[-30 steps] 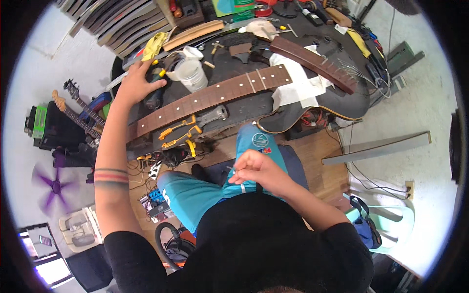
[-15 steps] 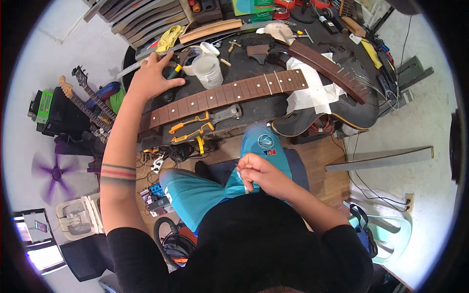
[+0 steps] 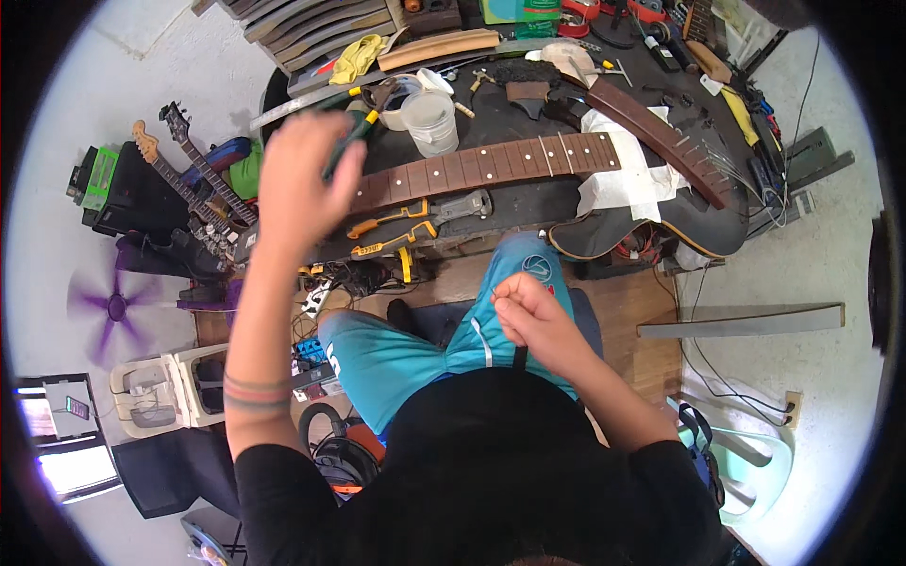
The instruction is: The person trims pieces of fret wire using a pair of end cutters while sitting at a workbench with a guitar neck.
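Pale floor (image 3: 57, 255), cluttered workbench (image 3: 528, 203)

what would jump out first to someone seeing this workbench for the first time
The long brown guitar neck with pale dot inlays lies across the middle of the dark bench. The left hand is raised over its left end, gripping a green-handled tool; the right hand rests closed over the lap. Electric guitars lean at far left.

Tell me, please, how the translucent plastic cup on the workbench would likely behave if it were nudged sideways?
The plastic cup stands upright on the black bench top and looks thin-walled, so it is probably light and would slide or tip easily. It seems taller than its base is wide, which favours tipping. If it fell over, its round body would likely roll toward the guitar neck beside it.
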Demonstrator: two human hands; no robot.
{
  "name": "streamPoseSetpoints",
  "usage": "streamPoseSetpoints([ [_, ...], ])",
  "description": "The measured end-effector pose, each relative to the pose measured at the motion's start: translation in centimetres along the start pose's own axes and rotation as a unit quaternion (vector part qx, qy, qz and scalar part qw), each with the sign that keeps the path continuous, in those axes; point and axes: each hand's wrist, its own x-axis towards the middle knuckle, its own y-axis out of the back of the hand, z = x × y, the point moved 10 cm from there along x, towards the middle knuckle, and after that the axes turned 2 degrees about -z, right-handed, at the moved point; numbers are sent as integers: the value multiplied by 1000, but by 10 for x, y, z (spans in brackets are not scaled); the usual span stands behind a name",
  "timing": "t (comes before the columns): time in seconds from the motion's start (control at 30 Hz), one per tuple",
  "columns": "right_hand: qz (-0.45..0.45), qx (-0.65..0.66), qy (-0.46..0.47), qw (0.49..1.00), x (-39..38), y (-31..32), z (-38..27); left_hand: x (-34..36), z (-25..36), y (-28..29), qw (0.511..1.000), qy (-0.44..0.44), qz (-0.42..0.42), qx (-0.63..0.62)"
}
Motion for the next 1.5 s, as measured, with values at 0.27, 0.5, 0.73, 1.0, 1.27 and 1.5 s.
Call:
streamPoseSetpoints([
  [0.27, 66, -158, 98, 980, -8, -1, -49, -95, 80, -57, 994, -2, -111, 19],
  [0.5, 35, -91, 86, 991, -12, -13, -64, -105, 68, -75, 991, 28, -130, 34],
  [0.73, 8, 87, 16, 996, -4, -18, -61, -139, 67, -57, 985, 76, -153, -20],
  [1.0, -15, 124, -12, 992, 6, -33, -61, -244, 55, -44, 829, 351, -73, -429],
  [1.27, -74, 135, -30, 988, 19, -62, -56, -269, 86, -48, 585, 440, -47, -680],
  [1.5, -93, 51, 32, 994, 15, -75, -68, -278, 73, -45, 687, 474, -112, -540],
])
